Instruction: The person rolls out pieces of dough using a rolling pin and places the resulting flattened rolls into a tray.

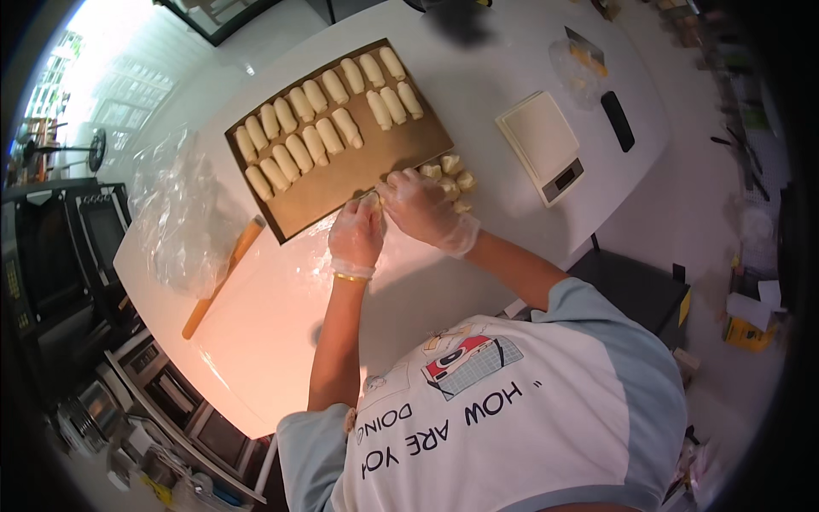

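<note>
My left hand (356,235) and my right hand (419,208), both in clear disposable gloves, meet at the near edge of a shallow brown tray (345,176). Their fingers are curled together around a small piece of pale dough (382,199), mostly hidden by the fingertips. Two rows of rolled dough cylinders (334,86) lie in the tray, with a gap in the nearer row. Beside my right hand, several small lumps of dough (450,185) sit on the white table (512,224), just off the tray's right corner.
Left of the tray lie a crumpled clear plastic bag (182,217) and a wooden rolling pin (221,281). A white kitchen scale (539,141) stands to the right, near a black oblong object (617,121). Farther back is another clear bag (576,73). Ovens (51,249) stand beyond the table's left side.
</note>
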A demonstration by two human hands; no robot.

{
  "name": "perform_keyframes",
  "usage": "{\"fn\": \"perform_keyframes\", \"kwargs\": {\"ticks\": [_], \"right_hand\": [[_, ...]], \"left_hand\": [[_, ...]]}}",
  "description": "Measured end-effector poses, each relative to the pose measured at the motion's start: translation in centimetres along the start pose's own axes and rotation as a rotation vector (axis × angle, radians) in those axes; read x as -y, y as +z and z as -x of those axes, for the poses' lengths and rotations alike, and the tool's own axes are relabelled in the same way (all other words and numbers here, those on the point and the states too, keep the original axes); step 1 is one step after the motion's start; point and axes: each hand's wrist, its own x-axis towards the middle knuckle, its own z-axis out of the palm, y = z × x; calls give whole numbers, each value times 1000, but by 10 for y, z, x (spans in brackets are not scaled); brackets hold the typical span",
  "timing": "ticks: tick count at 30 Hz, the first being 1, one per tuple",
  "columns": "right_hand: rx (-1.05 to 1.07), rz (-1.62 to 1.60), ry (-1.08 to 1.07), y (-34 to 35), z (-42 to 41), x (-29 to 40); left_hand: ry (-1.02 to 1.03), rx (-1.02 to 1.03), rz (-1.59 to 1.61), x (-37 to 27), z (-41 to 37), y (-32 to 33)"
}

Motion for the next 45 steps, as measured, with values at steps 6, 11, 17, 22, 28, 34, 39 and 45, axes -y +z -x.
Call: {"fn": "perform_keyframes", "kwargs": {"ticks": [6, 11, 17, 22, 28, 34, 39, 45], "right_hand": [[97, 201, -286, 18, -7, 12], [-112, -131, -261, 16, 19, 87], [533, -229, -320, 52, 59, 256], [-20, -152, -153, 198, 135, 309], [-80, -112, -113, 186, 142, 329], [-131, -86, -189, 177, 136, 336], [-4, -55, -73, 192, 138, 334], [-228, -83, -133, 199, 135, 330]], "left_hand": [[-111, -87, 70, 20, 10, 7], [-227, -475, 306, 49, 110, -38], [-683, -570, 337, 132, 295, -149], [-541, -392, 100, 159, 333, -176], [-450, -387, 142, 172, 339, -164], [-253, -360, 72, 182, 347, -160], [-310, -347, 130, 184, 346, -159], [-358, -297, 12, 169, 335, -187]]}}
